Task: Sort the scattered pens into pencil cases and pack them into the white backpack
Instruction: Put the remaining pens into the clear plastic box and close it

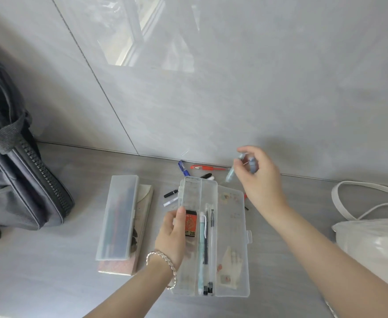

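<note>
Pencil case (233, 226), clear, lies open on the floor (69, 285); left hand (171, 235) grips its left edge. Right hand (260, 177), raised, pinches a pale blue pen (230, 175).

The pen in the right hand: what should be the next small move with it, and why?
Probably lower the pen into the middle slot of the open clear case, beside the two pens already lying there. The right hand holds it in the air beyond the case, and the left hand steadies the case by its left edge, so the case seems ready to receive it.
</note>
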Action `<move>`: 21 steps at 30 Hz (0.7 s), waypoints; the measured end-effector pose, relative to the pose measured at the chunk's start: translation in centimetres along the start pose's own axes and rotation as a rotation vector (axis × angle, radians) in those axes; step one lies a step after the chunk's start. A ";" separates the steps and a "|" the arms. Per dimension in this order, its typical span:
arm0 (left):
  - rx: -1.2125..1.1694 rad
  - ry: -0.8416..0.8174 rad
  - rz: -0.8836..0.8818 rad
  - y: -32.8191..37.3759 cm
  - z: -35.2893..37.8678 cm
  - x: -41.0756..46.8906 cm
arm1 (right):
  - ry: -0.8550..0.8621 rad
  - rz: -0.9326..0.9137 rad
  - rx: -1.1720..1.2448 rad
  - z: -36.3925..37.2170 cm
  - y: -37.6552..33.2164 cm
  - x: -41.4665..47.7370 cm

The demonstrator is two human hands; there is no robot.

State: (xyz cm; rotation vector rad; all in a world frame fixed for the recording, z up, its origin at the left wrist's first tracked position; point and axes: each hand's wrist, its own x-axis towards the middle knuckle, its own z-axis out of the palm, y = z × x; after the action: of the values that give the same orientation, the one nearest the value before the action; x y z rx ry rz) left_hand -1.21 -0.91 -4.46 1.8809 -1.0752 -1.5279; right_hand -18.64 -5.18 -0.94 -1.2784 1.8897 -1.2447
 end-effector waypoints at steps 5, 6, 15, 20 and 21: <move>0.014 -0.080 0.051 -0.2 1.6 -1.4 | -0.264 0.125 -0.065 0.9 -1.1 -4.2; 0.019 -0.085 0.074 -0.3 1.8 -1.7 | -0.268 0.135 -0.130 1.1 -0.6 -4.8; 0.090 -0.162 0.118 -1.5 2.4 -3.6 | -0.202 0.144 -0.066 -0.8 0.1 -6.2; 0.152 -0.207 0.145 -1.2 2.8 -4.3 | 0.000 0.133 0.298 -0.4 0.2 -6.6; 0.152 -0.206 0.158 -1.2 3.0 -4.5 | -0.014 0.100 0.265 0.0 0.3 -7.2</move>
State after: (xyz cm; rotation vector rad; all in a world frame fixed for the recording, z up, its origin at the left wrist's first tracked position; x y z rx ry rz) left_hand -4.04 3.70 -3.56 1.7143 -1.4334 -1.6135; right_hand -15.82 1.43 -1.66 -1.0386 1.6902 -1.3754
